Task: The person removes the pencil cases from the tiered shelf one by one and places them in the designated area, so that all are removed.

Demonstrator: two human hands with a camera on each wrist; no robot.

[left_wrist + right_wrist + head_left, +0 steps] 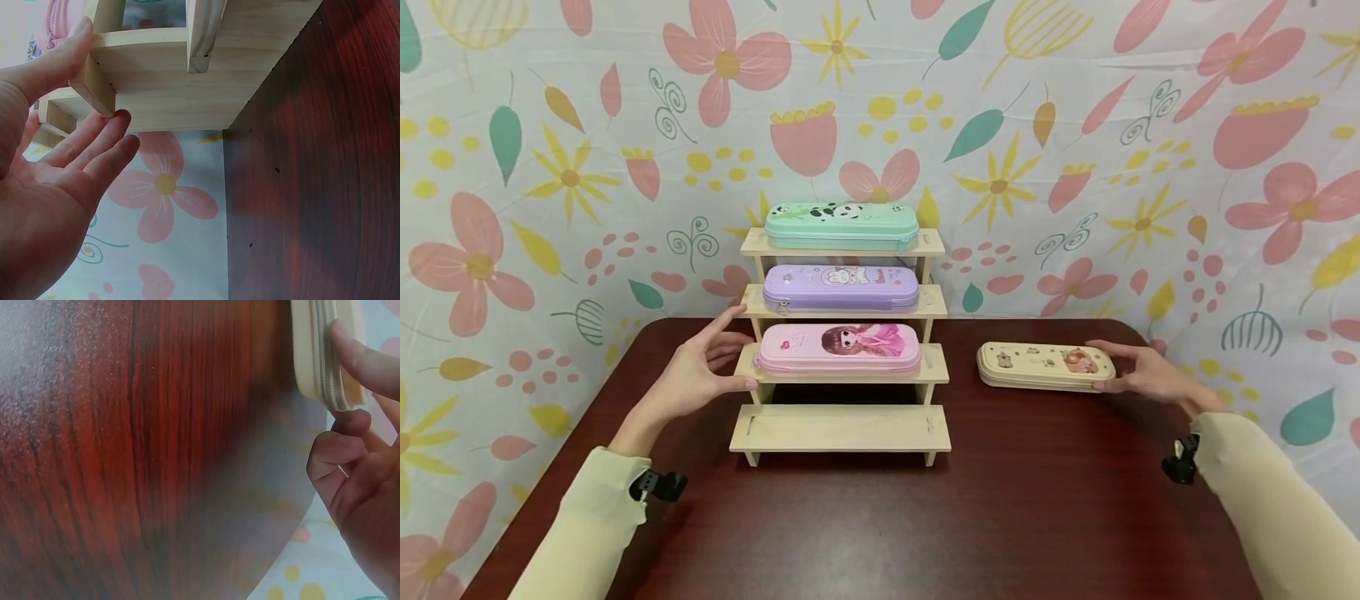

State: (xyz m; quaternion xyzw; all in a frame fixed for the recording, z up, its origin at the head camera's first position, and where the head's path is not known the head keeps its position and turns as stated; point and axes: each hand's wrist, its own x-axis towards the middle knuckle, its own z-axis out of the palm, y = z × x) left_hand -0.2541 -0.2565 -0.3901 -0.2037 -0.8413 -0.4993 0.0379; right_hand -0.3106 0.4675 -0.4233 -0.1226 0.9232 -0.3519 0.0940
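Observation:
In the head view, a cream pencil case (1045, 367) with small cartoon pictures is over the right part of the table. My right hand (1150, 375) pinches its right end, thumb in front and fingers behind; the right wrist view shows the thumb against its zipper (328, 350). At the left side of a stepped wooden rack (842, 429), my left hand (696, 367) holds the end of a tier between thumb and fingers. The rack carries a pink pencil case (838, 348), a purple one (842, 287) above it and a mint panda one (842, 227) on top. Its lowest tier is bare.
The rack stands on a dark red-brown wooden table (880, 525) with rounded far corners. Behind the table hangs a white cloth (880, 100) printed with flowers and leaves. A black strap device (658, 485) sits on each wrist.

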